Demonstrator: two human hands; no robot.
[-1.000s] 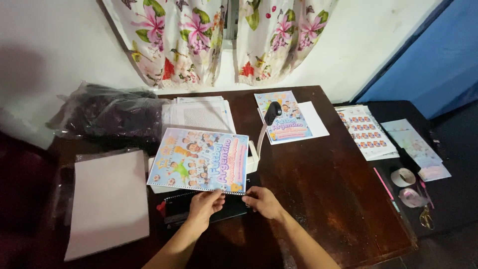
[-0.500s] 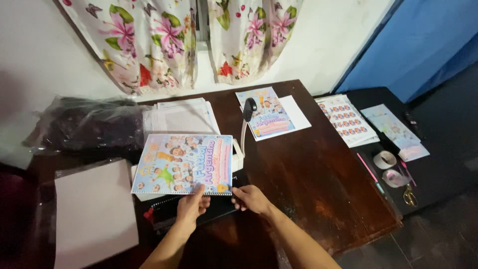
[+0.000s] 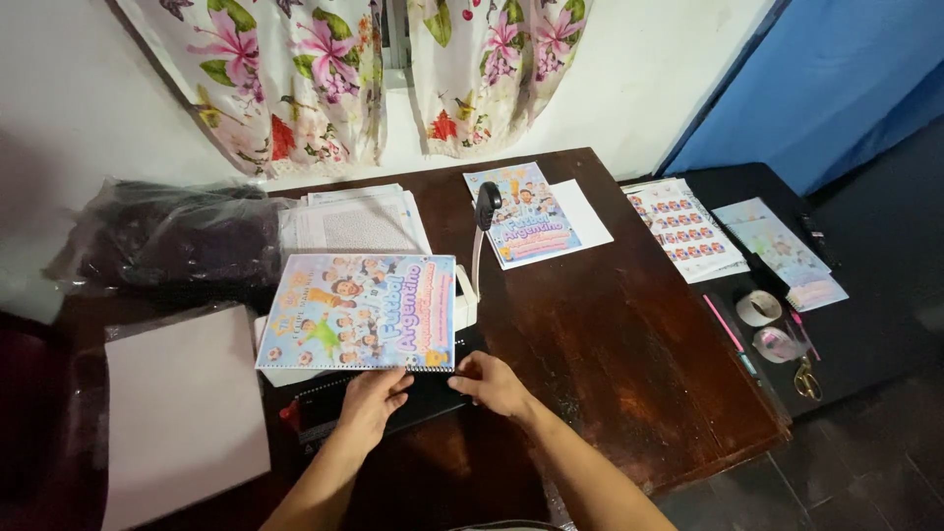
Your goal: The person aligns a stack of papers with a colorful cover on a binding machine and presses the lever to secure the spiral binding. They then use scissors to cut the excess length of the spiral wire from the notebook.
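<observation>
Colourful booklet point(image 3: 359, 312) on binding machine point(image 3: 379, 401), both hands at its spiral edge.

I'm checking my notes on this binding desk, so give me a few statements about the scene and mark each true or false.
1. Both hands, left hand and right hand, rest at the colourful booklet's near edge. True.
2. The scissors lie on the booklet. False: they lie far right, on the black side table.
3. The curtain is plain blue. False: floral.
4. A blank sheet lies left of the hands. True.
</observation>
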